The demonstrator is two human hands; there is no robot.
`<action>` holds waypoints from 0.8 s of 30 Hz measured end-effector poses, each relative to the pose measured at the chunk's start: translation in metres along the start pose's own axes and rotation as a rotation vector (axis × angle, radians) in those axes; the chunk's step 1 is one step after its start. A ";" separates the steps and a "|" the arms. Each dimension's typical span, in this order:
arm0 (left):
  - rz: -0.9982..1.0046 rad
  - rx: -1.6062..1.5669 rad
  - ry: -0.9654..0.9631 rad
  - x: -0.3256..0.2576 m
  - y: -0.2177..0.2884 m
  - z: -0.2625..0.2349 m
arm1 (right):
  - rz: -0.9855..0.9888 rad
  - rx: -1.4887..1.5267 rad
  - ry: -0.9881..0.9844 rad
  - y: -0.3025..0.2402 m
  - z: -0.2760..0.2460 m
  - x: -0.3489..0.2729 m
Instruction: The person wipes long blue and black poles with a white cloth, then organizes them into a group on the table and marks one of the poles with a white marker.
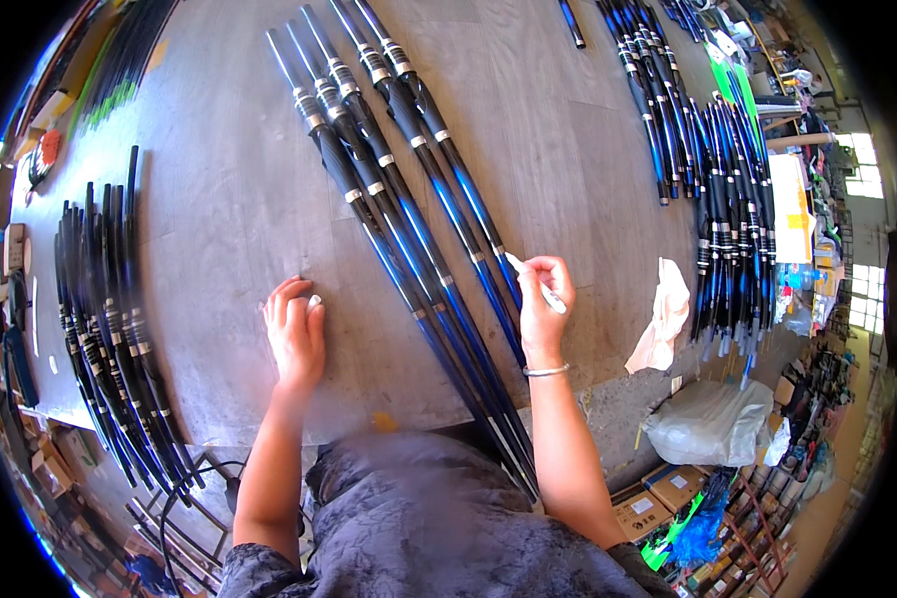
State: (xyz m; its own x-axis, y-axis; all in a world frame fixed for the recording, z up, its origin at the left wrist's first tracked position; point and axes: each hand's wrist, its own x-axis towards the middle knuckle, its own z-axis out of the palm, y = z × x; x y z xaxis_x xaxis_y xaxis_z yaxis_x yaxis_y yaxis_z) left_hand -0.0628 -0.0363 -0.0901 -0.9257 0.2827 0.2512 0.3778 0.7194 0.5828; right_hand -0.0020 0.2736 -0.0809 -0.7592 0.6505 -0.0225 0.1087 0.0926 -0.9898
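Observation:
Several black-and-blue telescopic fishing rods (377, 186) with silver rings lie side by side, slanting from the far middle of the table toward my body. My right hand (545, 309) pinches a slim white pen (552, 297) just right of the rods, its narrow tip close to the rightmost rod (480, 216). Left of the rods, my left hand (297, 337) rests at the table surface with curled fingers. A small white cap-like piece (315, 301) shows at its thumb and fingertip; its exact kind is unclear.
More rods (110, 329) are bundled at the left edge, with further bundles (733, 224) at the right. A crumpled pale cloth (662, 317) lies right of my right hand. Beyond the table edge are a clear plastic bag (713, 424) and cardboard boxes (640, 516).

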 end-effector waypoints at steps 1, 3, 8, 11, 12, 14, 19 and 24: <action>-0.001 -0.002 0.003 0.000 0.000 0.000 | -0.022 -0.040 0.010 -0.004 -0.002 -0.001; -0.002 -0.009 0.006 0.000 0.000 0.000 | -0.058 -0.045 -0.024 -0.015 0.000 -0.005; 0.004 -0.006 0.007 0.001 0.001 -0.001 | 0.036 -0.011 -0.082 -0.002 0.004 -0.015; 0.000 -0.017 0.009 0.001 0.000 0.000 | 0.057 0.003 -0.104 -0.008 0.013 -0.018; -0.001 -0.023 0.009 0.001 0.000 0.000 | 0.042 0.002 -0.096 -0.008 0.014 -0.018; 0.002 -0.019 0.010 0.001 -0.001 0.000 | 0.029 0.006 -0.096 -0.006 0.015 -0.017; -0.001 -0.011 0.015 0.000 -0.001 0.000 | 0.005 -0.009 -0.105 -0.007 0.017 -0.017; -0.003 -0.015 0.007 0.001 0.000 0.000 | 0.008 -0.035 -0.096 -0.007 0.018 -0.016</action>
State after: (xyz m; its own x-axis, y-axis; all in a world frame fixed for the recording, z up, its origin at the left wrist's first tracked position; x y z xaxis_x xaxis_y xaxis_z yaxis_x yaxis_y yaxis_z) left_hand -0.0639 -0.0365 -0.0897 -0.9269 0.2757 0.2545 0.3749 0.7108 0.5952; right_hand -0.0020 0.2493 -0.0757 -0.8162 0.5760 -0.0458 0.1364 0.1151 -0.9839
